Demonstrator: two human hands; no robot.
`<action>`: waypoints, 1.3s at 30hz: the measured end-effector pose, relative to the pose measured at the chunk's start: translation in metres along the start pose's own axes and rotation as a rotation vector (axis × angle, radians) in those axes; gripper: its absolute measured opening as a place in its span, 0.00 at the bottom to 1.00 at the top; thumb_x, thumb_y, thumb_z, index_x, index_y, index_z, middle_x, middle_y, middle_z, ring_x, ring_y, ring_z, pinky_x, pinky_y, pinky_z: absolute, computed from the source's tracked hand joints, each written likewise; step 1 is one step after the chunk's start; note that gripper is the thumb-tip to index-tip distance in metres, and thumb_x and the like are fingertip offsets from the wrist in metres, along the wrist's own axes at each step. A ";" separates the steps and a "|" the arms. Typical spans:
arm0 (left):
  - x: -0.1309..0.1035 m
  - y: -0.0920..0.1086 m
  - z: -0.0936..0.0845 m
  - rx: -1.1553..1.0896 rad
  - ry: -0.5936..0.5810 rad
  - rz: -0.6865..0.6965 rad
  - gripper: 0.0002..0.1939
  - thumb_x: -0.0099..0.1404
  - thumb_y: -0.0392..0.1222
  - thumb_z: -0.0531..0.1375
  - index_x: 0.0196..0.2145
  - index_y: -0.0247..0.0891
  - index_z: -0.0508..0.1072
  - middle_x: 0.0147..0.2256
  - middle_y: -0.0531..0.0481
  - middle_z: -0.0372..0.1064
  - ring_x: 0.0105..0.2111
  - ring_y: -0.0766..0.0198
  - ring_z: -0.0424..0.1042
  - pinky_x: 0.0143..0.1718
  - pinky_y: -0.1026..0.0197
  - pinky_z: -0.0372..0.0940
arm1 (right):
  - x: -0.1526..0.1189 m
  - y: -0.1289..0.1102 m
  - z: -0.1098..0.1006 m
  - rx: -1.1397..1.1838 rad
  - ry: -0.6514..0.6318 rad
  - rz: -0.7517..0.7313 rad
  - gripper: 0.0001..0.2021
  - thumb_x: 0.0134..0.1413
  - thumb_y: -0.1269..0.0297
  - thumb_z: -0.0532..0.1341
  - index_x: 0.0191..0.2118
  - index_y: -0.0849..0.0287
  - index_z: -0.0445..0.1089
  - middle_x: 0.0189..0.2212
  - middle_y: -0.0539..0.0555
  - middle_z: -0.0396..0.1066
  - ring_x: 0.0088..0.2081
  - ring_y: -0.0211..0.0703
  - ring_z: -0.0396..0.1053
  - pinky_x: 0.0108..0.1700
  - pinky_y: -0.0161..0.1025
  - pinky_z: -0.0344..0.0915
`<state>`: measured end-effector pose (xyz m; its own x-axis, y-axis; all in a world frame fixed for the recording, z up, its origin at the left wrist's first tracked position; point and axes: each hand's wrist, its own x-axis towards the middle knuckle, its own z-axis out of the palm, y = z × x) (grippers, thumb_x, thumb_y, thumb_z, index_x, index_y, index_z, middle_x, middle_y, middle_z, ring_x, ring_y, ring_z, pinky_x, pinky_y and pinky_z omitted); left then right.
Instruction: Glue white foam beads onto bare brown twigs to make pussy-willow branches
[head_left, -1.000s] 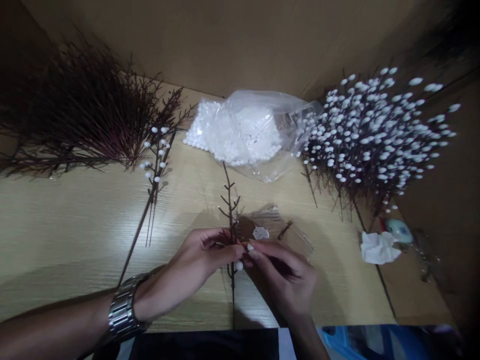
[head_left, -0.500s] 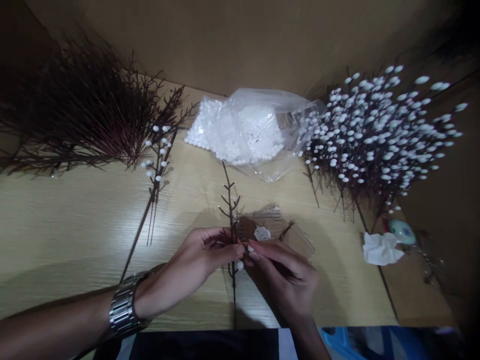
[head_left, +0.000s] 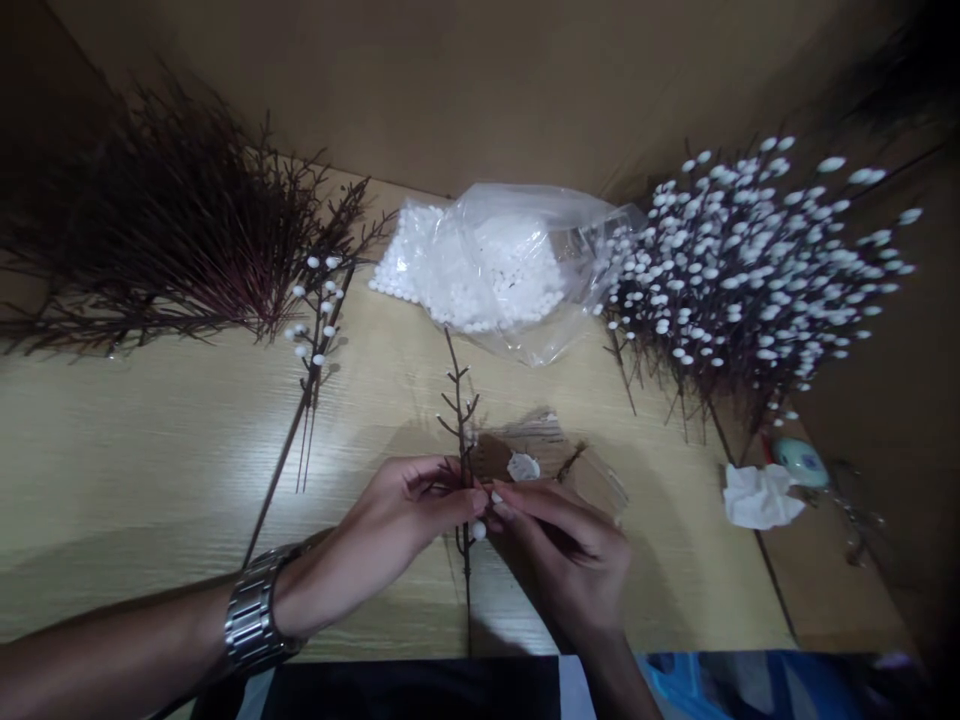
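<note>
My left hand (head_left: 420,505), with a metal watch on its wrist, pinches a brown artificial twig (head_left: 460,410) that stands nearly upright in view. Short side shoots branch off its upper part, and one white berry (head_left: 478,530) sits low on it, just under my fingers. Between the thumb and forefinger of my right hand (head_left: 566,545) is a second white berry (head_left: 496,497), held against a side shoot of the twig. The fingertips of both hands almost meet there. Below them lies a piece of torn cardboard (head_left: 536,430) bearing a white blob (head_left: 523,466).
Behind my hands lies a clear plastic bag (head_left: 480,270) of white berries. Bare brown twigs (head_left: 187,230) are heaped at left, beside a few berried twigs (head_left: 315,310). A large bunch of white-berried twigs (head_left: 735,270) fills the right. Crumpled tissue (head_left: 761,497) lies at the right edge.
My right hand has shifted slightly left, bringing the white berry closer to the twig. My left hand keeps its grip; the whole view has moved a little.
</note>
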<state>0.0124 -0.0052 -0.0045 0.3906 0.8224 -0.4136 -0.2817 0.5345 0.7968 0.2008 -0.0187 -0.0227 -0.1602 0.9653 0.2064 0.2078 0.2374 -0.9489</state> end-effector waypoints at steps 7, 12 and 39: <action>-0.002 0.008 0.005 0.037 -0.032 -0.034 0.08 0.64 0.42 0.65 0.31 0.35 0.78 0.31 0.52 0.74 0.35 0.63 0.69 0.40 0.62 0.60 | 0.012 -0.013 -0.016 0.087 -0.037 0.163 0.17 0.59 0.67 0.66 0.51 0.42 0.74 0.42 0.49 0.80 0.37 0.40 0.78 0.38 0.36 0.75; -0.007 0.015 0.011 0.130 -0.028 -0.053 0.08 0.64 0.43 0.65 0.32 0.36 0.78 0.31 0.53 0.72 0.34 0.62 0.67 0.39 0.61 0.59 | 0.079 -0.044 -0.030 -0.166 -0.103 0.058 0.05 0.57 0.61 0.66 0.38 0.54 0.78 0.34 0.51 0.76 0.34 0.39 0.72 0.33 0.35 0.67; -0.013 0.003 0.002 0.267 -0.044 0.216 0.18 0.64 0.50 0.66 0.47 0.43 0.68 0.40 0.51 0.63 0.41 0.59 0.63 0.43 0.58 0.59 | 0.131 -0.075 -0.023 -0.083 -0.270 -0.012 0.05 0.56 0.64 0.65 0.30 0.57 0.77 0.28 0.48 0.77 0.29 0.36 0.70 0.32 0.35 0.65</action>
<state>0.0082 -0.0150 0.0044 0.3855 0.8990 -0.2078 -0.1247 0.2739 0.9536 0.1861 0.0923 0.0809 -0.4119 0.9010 0.1364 0.2804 0.2677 -0.9218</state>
